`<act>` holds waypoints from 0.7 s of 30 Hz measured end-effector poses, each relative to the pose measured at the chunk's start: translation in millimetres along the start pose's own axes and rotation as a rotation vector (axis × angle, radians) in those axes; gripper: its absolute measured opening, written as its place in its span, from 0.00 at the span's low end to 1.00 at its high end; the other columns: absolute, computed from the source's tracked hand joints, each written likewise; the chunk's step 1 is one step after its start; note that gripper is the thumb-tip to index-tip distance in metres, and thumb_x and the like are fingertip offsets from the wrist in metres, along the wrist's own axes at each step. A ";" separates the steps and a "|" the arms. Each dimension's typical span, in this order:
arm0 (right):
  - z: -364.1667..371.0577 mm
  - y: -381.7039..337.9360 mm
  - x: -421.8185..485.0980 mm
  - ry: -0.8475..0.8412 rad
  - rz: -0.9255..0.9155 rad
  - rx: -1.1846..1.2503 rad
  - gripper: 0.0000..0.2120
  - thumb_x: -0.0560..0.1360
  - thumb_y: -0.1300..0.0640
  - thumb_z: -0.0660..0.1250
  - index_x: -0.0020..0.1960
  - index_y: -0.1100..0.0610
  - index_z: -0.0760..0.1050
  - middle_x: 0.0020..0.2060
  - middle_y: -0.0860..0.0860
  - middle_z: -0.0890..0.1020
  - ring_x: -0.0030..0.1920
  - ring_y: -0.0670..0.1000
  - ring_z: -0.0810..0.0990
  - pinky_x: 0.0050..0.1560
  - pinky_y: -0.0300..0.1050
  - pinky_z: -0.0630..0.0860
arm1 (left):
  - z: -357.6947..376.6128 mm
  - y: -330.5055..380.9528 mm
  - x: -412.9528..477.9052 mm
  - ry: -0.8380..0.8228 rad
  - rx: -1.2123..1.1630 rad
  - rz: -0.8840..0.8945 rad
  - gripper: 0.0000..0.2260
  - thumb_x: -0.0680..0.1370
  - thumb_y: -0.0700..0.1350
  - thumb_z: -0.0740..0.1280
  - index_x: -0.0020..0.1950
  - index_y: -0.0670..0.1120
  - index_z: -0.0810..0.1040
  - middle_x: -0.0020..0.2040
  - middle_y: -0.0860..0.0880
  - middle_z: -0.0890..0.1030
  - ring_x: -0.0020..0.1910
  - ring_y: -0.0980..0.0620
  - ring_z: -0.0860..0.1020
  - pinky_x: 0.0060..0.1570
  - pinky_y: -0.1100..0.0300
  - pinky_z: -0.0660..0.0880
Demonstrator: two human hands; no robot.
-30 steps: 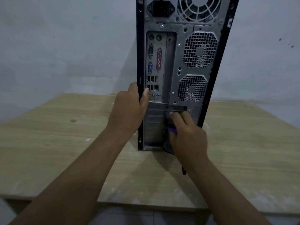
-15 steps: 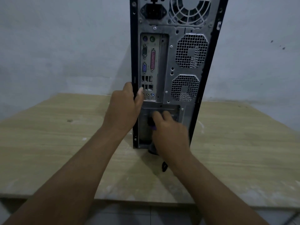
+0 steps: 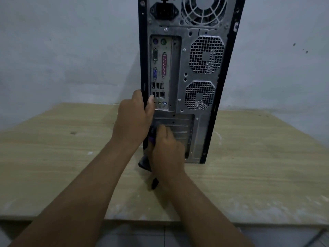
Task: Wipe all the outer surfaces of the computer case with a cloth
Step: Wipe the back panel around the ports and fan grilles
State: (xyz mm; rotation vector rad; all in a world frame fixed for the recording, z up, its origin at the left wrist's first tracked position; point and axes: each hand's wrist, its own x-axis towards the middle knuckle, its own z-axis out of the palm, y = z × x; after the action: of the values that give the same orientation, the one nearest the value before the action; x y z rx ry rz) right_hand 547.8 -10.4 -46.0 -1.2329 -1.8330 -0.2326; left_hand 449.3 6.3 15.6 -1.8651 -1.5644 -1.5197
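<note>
Computer case [image 3: 195, 86] stands upright at frame centre on the desk [image 3: 258, 166], rear panel facing the camera. Left grip [image 3: 132, 122] clasps its left rear edge. Right grip [image 3: 167, 150] clutches the dark cloth [image 3: 152, 131] against the lower slots. Case judged heavy and rigid, best steadied by its edges.

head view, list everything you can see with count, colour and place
computer case: one, black frame with grey metal rear panel, upright on the table, rear toward the camera
cloth: one, dark with a purple bit, against the case's lower rear, end hanging to the table
table: one, light wood, against the wall
wall: pale grey, behind the table
floor: grey tiles, bottom edge
left hand: grips the case's left edge
right hand: holds the cloth at the lower rear panel
</note>
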 end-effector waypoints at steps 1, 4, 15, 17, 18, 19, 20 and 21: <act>-1.9 1.4 0.7 -0.011 -0.034 -0.005 0.12 0.66 0.63 0.76 0.45 0.59 0.75 0.35 0.53 0.79 0.25 0.53 0.76 0.23 0.40 0.66 | -2.2 -2.2 0.8 -0.005 0.005 0.005 0.12 0.84 0.48 0.61 0.44 0.42 0.68 0.29 0.47 0.70 0.24 0.51 0.67 0.23 0.59 0.58; -12.7 24.2 -2.7 -0.016 -0.035 -0.112 0.14 0.63 0.64 0.77 0.43 0.57 0.74 0.31 0.52 0.78 0.22 0.53 0.75 0.21 0.38 0.62 | -4.9 -6.2 1.8 -0.004 0.009 0.006 0.13 0.84 0.47 0.62 0.43 0.43 0.66 0.28 0.52 0.66 0.24 0.55 0.64 0.23 0.64 0.55; -21.2 10.7 -3.1 -0.080 0.255 0.037 0.10 0.80 0.55 0.62 0.58 0.57 0.67 0.50 0.55 0.80 0.46 0.60 0.80 0.38 0.47 0.67 | 0.7 -5.3 -0.9 0.013 -0.019 0.007 0.12 0.85 0.47 0.61 0.44 0.44 0.67 0.29 0.50 0.68 0.24 0.55 0.66 0.22 0.64 0.58; -17.3 6.3 -0.9 -0.128 0.198 0.006 0.11 0.81 0.54 0.60 0.61 0.57 0.66 0.51 0.55 0.79 0.46 0.60 0.80 0.38 0.47 0.66 | 0.2 -5.7 -0.1 0.020 -0.021 0.002 0.13 0.84 0.47 0.61 0.43 0.44 0.66 0.28 0.52 0.66 0.24 0.57 0.64 0.22 0.64 0.59; -19.0 7.6 -0.4 -0.142 0.184 -0.015 0.11 0.81 0.55 0.60 0.61 0.56 0.66 0.50 0.55 0.79 0.46 0.60 0.80 0.38 0.48 0.66 | -0.3 -5.9 0.0 0.015 -0.013 0.000 0.13 0.84 0.48 0.61 0.43 0.44 0.66 0.28 0.53 0.66 0.24 0.57 0.64 0.21 0.65 0.59; -21.9 12.2 -0.7 -0.139 0.179 -0.035 0.10 0.80 0.55 0.60 0.60 0.56 0.66 0.48 0.54 0.80 0.45 0.60 0.80 0.37 0.47 0.65 | -0.6 -6.2 0.6 0.007 -0.002 -0.001 0.12 0.85 0.48 0.61 0.44 0.44 0.66 0.29 0.53 0.66 0.24 0.57 0.65 0.22 0.65 0.57; -26.0 19.0 -2.8 -0.122 0.191 -0.054 0.09 0.80 0.55 0.60 0.59 0.56 0.66 0.47 0.54 0.80 0.44 0.59 0.80 0.37 0.47 0.64 | -0.4 -6.5 -0.2 -0.002 0.000 -0.003 0.12 0.85 0.48 0.61 0.44 0.45 0.66 0.29 0.52 0.67 0.24 0.57 0.66 0.23 0.65 0.56; -30.3 25.0 -2.6 -0.092 0.214 -0.073 0.09 0.80 0.55 0.60 0.58 0.56 0.66 0.46 0.54 0.80 0.44 0.59 0.80 0.37 0.46 0.64 | -0.7 -7.6 0.2 -0.003 -0.009 -0.005 0.12 0.85 0.49 0.61 0.44 0.45 0.67 0.29 0.52 0.68 0.24 0.56 0.66 0.23 0.62 0.58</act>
State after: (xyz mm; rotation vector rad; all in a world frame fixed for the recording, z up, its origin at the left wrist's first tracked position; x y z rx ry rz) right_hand 585.6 -17.5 -37.7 -1.5010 -1.7664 -0.1262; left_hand 442.6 8.9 13.1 -1.8709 -1.5670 -1.5296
